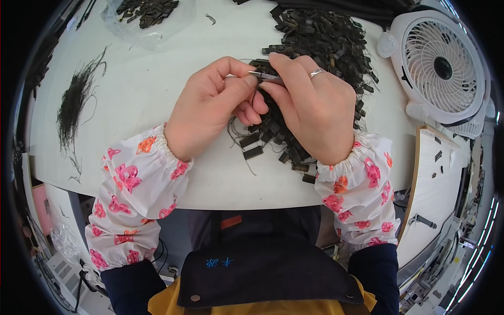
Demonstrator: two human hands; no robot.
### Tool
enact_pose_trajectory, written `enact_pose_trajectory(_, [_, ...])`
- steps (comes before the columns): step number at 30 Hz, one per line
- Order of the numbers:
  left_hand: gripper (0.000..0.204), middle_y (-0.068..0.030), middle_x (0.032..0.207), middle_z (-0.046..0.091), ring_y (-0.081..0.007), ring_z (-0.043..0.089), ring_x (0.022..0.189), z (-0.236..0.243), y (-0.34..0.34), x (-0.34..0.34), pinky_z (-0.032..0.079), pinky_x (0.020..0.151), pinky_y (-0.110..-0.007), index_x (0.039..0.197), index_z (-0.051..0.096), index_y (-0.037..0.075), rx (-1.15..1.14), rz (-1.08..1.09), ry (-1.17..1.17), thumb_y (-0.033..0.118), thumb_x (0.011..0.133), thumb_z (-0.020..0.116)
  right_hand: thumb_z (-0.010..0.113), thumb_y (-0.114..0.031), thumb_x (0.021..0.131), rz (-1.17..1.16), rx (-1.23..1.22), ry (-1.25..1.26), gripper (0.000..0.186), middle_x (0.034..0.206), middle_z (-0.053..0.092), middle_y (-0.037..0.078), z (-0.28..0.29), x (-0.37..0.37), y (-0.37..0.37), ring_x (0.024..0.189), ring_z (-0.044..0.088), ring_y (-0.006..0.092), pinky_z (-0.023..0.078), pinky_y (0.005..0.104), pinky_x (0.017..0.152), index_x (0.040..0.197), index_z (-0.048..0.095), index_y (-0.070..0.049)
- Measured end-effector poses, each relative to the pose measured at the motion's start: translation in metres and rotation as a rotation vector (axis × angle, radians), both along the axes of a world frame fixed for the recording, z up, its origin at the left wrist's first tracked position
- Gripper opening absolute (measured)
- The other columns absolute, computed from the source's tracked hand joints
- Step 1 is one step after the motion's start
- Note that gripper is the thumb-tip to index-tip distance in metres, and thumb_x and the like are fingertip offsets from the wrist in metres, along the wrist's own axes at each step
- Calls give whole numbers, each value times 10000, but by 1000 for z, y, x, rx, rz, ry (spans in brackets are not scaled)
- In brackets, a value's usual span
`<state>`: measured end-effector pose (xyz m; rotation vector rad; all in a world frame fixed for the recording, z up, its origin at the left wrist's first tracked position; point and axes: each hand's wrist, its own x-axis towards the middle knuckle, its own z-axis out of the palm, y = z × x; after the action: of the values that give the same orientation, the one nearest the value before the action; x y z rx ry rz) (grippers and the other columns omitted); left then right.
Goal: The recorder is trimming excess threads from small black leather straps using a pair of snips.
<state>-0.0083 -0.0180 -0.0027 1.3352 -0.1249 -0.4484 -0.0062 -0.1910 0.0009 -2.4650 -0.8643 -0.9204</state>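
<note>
Left hand [210, 107] and right hand [310, 107] met fingertip to fingertip over a white table [142, 100]. Right fingers closed on small metal snips [265, 76], blades pointing left to the left thumb. Left fingers pinched shut around a thin dark thread [254, 97]; any piece held there hidden. Just beyond and under the grip, a pile of small black tabs [320, 47]. Far left, loose thread trimmings [76, 102]; far right, a white fan [438, 65].
</note>
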Motion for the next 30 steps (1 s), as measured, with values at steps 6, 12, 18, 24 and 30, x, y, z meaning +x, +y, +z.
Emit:
enact_pose_trajectory(6, [144,-36,703,586,-74,541,576,0,1,2,454,569,-196,987,501,34,34,-42,-9,166,941,468,665,-134,721,23,37,101,231,718,559,40,-4,1,-6,541,577,194,456,301,473,918,567,-64])
enact_pose_trajectory(12, [175,-27,724,606,-61,561,597,-2,16,16,452,572,-175,976,524,19,-78,-328,146,185,928,496,688,-17,669,336,205,378,299,759,614,71,2,12,-17,622,609,238,482,297,531,955,629,-81])
enact_pose_trajectory(18, [202,12,703,565,-35,513,573,3,12,11,418,545,-167,1046,530,18,16,-321,114,174,925,489,700,-38,666,341,250,407,219,723,614,74,0,12,-17,630,611,231,471,290,524,872,628,-56])
enact_pose_trajectory(24, [204,21,695,566,-28,508,587,4,11,8,419,552,-165,1044,578,25,87,-185,23,163,935,475,720,-151,718,104,330,400,242,713,620,80,5,5,-12,595,616,233,469,295,498,888,584,-47])
enact_pose_trajectory(30, [204,23,677,567,-31,505,567,-3,11,10,420,541,-165,1048,590,26,79,-75,32,161,934,489,704,-151,712,65,128,160,281,728,582,53,-3,7,-8,571,591,224,459,309,479,938,558,-71])
